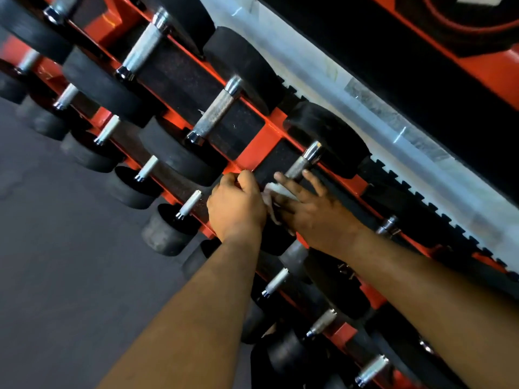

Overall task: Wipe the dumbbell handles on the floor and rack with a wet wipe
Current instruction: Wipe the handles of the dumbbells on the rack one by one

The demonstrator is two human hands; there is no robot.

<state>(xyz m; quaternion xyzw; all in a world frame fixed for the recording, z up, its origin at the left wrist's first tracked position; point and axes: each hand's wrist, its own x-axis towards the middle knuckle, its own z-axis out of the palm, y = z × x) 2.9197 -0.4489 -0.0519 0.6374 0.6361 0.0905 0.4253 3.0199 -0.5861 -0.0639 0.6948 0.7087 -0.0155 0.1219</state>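
A red rack (259,143) holds rows of black dumbbells with knurled steel handles. My right hand (309,209) lies with its fingers spread over a white wet wipe (278,192), pressing it on the lower part of one dumbbell handle (302,164) on the upper shelf. My left hand (236,204) sits just left of it, fingers curled over the near end of the same dumbbell, beside the wipe's edge. That dumbbell's near head (276,238) is mostly hidden under both hands. Its far head (328,136) is in plain sight.
More dumbbells fill the upper shelf to the left, such as the neighbour's handle (214,113). Smaller dumbbells (165,234) line the lower shelf. Dark grey floor (56,248) spreads at the left. A pale strip (393,116) and black padding run behind the rack.
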